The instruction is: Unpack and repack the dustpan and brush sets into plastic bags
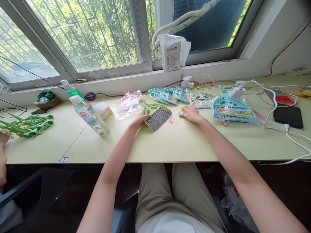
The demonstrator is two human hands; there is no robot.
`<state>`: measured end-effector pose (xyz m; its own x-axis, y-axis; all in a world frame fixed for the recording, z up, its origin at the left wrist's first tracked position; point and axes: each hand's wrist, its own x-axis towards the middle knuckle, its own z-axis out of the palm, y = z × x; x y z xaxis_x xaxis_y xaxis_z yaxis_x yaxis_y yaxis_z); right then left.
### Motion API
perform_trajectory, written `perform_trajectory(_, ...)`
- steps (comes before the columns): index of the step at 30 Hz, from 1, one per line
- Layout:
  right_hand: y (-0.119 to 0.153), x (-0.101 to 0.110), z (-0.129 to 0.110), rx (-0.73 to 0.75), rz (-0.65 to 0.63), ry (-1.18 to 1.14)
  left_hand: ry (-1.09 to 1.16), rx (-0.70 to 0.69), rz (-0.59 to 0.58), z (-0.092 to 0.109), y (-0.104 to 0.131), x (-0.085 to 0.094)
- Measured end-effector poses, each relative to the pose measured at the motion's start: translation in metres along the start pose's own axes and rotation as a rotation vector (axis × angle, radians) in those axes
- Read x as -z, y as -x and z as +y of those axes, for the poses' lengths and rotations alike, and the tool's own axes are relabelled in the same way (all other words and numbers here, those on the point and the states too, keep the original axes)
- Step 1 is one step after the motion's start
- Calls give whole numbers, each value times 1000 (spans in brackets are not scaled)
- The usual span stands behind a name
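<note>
A green brush and dustpan set with grey bristles (159,118) is tilted on the table in front of me. My left hand (141,119) grips its left edge, thumb on top. My right hand (190,114) has its fingers on a colourful printed card (176,117) lying just right of the bristles. Teal sets in clear wrap (164,95) lie behind, and a green wrapped set (201,98) is beyond my right hand. More teal wrapped sets (230,110) are stacked to the right. A pink set in plastic (130,100) rests behind my left hand.
Two bottles (89,115) lean at the left near a tissue pack (103,110). Green strips (31,125) lie far left, near another person's hand (3,139). A black phone (288,116) and white cables are at the right. A white package (173,55) stands on the sill.
</note>
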<state>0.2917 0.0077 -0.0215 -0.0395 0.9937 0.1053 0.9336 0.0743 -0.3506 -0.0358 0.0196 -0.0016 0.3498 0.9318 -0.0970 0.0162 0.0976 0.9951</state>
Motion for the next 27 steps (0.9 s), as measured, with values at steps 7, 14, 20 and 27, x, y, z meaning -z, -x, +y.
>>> perform_trajectory(7, 3, 19, 0, 96, -242, -185, -22, 1, 47, -2, -2, -1)
perform_trajectory(14, 25, 25, -44, 228, -288, -675, -2, -14, 40, 0, -1, -8)
perform_trajectory(20, 30, -10, -78, 77, -48, -928, 72, -14, -18, -4, 5, -36)
perform_trajectory(27, 30, -18, -78, 99, 113, -604, 72, -80, -17, -4, 5, -45)
